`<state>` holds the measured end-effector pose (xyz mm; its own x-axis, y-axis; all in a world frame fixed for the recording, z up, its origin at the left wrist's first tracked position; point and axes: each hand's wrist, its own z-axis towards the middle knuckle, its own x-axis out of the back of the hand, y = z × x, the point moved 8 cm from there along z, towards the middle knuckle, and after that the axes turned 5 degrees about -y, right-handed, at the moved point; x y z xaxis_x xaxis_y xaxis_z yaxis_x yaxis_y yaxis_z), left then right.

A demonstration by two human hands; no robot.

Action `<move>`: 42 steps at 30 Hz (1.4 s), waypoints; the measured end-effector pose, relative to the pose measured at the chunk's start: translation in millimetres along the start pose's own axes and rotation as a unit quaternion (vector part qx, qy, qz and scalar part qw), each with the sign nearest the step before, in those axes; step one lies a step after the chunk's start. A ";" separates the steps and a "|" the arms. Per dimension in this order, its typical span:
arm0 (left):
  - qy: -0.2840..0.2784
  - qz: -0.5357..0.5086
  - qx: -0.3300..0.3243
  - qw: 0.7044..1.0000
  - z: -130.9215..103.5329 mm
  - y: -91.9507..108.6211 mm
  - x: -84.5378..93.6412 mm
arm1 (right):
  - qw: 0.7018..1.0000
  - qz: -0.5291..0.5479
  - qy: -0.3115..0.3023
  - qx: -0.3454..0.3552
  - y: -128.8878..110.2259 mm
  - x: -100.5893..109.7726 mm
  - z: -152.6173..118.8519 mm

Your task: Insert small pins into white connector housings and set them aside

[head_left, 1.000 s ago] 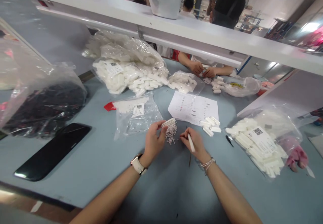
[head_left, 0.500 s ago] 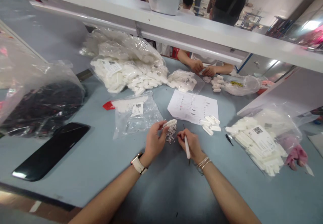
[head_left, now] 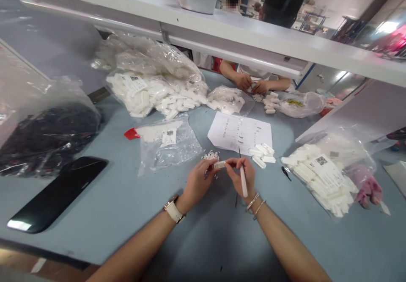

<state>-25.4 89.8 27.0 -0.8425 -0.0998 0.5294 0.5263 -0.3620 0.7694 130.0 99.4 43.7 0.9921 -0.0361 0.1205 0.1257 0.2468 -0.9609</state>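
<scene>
My left hand (head_left: pixel 200 180) grips a small white connector block (head_left: pixel 219 164) with rows of tiny holes. The thumb and index finger of my right hand (head_left: pixel 243 175) meet the block's right end; whether a small part is between them I cannot make out. Tucked in that same closed hand is a white-handled pick (head_left: pixel 243 181), its thin dark tip pointing away from me. Just beyond my left fingers lies a pile of tiny white pieces (head_left: pixel 211 156), partly covered by the hand. More white blocks (head_left: pixel 262 154) rest on the corner of a printed sheet (head_left: pixel 236 125).
A flat clear bag (head_left: pixel 171 150) lies left of the pile, a dark glossy panel (head_left: pixel 60 193) farther left. Bags of white parts stand at the back (head_left: pixel 152 91) and right (head_left: pixel 323 176). Across the table, a co-worker's hands (head_left: pixel 252 84) work beneath a white shelf (head_left: pixel 253 32).
My right hand has come up and left from the table to the connector block. My left hand has lowered the block slightly, closer to me, leaving the pile beyond it. The view has shifted slightly.
</scene>
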 end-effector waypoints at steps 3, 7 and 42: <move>-0.009 -0.004 -0.003 1.000 0.0 3.4 -1.1 | 0.999 -0.031 -0.027 0.026 -4.4 -5.3 -1.4; -0.016 -0.008 0.002 1.000 0.0 5.9 -1.4 | 0.996 -0.062 -0.056 0.040 -1.7 -10.5 -2.9; 0.037 -0.014 0.090 0.995 -0.1 -17.7 8.3 | 0.947 -0.237 -0.068 0.206 -13.5 -19.6 -17.1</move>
<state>-41.7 95.3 17.8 -0.8596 -0.1623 0.4845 0.5092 -0.1951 0.8382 108.8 80.2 50.0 0.8118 -0.1192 0.5716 0.5204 0.5917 -0.6157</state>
